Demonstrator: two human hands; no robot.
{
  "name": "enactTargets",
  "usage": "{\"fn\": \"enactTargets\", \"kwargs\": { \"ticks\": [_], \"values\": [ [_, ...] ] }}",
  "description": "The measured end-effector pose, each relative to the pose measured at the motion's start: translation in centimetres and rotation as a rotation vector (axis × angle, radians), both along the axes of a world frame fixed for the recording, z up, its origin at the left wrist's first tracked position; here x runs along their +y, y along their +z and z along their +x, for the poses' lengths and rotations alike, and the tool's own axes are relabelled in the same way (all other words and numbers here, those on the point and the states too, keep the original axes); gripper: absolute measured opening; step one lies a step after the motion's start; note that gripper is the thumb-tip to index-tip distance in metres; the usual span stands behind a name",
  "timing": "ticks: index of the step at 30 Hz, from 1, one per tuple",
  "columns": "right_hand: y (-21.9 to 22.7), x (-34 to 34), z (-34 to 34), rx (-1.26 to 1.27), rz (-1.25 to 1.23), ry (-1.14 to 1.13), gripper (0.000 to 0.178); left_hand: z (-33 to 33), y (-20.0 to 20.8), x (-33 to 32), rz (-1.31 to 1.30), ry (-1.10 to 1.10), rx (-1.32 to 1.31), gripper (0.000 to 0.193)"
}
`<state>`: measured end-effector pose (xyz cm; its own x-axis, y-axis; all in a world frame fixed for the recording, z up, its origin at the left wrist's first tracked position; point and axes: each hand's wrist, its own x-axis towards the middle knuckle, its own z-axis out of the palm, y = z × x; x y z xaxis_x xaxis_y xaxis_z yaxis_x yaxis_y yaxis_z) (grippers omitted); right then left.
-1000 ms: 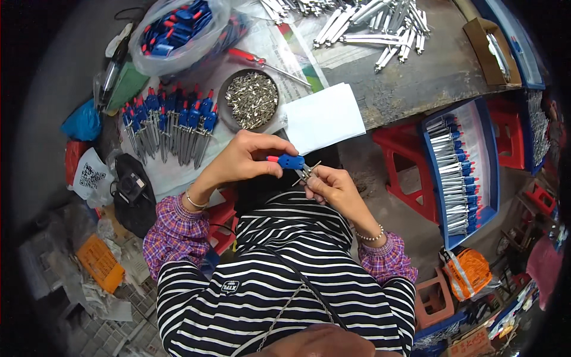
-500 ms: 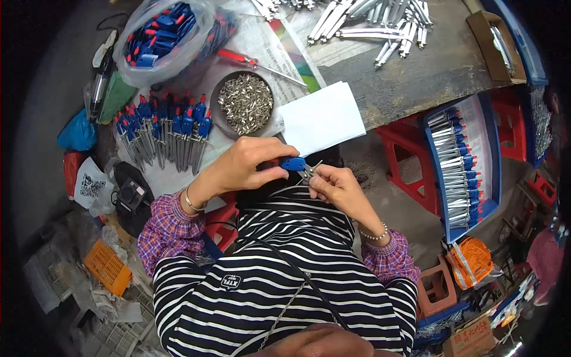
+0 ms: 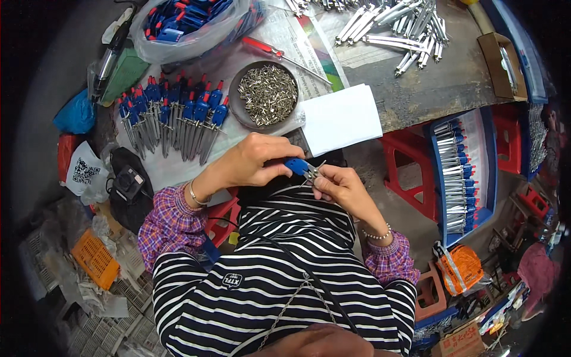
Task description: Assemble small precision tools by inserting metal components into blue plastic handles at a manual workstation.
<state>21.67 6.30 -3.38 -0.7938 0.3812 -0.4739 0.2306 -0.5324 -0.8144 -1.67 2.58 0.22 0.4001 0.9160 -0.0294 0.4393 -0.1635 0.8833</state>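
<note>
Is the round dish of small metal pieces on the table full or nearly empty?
Fairly full. The round dish holds a heap of small silvery metal pieces that covers most of its bottom; only a strip near the left rim is bare.

One head-worn fisheye looks steeply down, close above the workbench (image 3: 410, 98).

The left hand (image 3: 256, 162) hides most of the blue-capped compass (image 3: 303, 168)

On the table (image 3: 428, 98) we see a round dish of small metal pins (image 3: 267, 94), a white sheet of paper (image 3: 340, 117), a red-handled screwdriver (image 3: 279, 55) and loose metal legs (image 3: 398, 27). Beside it stand a red stool (image 3: 410, 172) and an orange crate (image 3: 95, 259).
</note>
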Motion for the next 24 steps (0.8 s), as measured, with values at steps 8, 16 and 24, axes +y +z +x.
{"fn": "enactTargets", "kwargs": {
  "ticks": [8,16,24],
  "values": [
    [-0.1,-0.4,0.2,-0.042,-0.026,0.025,0.019,0.5,-0.1,-0.3,-0.012,0.026,-0.028,0.029],
    [0.1,-0.5,0.2,-0.062,-0.023,-0.003,0.019,0.7,-0.4,-0.1,-0.055,-0.006,-0.038,0.031],
    [0.1,-0.8,0.1,-0.031,-0.125,-0.04,0.018,1.1,-0.6,0.2,-0.039,-0.028,-0.037,0.03]
  ]
}}
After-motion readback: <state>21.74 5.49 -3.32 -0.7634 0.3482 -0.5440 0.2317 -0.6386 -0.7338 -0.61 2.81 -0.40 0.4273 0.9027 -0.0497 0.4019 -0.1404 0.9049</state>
